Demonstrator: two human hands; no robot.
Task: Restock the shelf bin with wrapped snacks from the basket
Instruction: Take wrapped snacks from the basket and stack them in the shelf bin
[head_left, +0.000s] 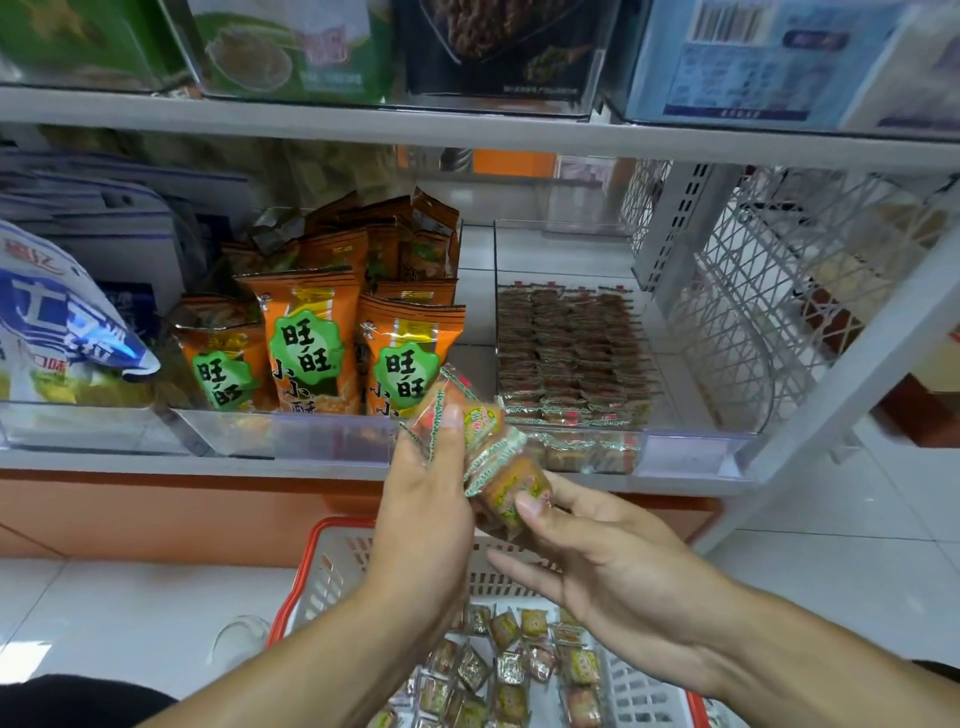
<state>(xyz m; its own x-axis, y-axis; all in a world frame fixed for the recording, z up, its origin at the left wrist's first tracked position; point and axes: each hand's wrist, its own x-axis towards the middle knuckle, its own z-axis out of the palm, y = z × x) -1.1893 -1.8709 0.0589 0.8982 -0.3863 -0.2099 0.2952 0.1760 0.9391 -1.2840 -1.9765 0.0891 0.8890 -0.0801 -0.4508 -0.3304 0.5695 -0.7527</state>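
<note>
My left hand (426, 499) grips a small stack of wrapped snacks (467, 415) in front of the shelf edge. My right hand (597, 551) pinches the lower end of that stack, a brown snack (511, 486), with thumb on top. To the right, just beyond the hands, stands the clear shelf bin (691, 447), holding neat rows of the same small wrapped snacks (571, 353). Below the hands sits a red-rimmed white basket (332, 566) with several loose wrapped snacks (514, 670) in its bottom.
A clear bin of orange snack bags (306, 338) stands left of the target bin, with a blue and white bag (57, 332) further left. An upper shelf (467, 130) hangs above. A white mesh rack (753, 291) borders the right side. White floor tiles surround the basket.
</note>
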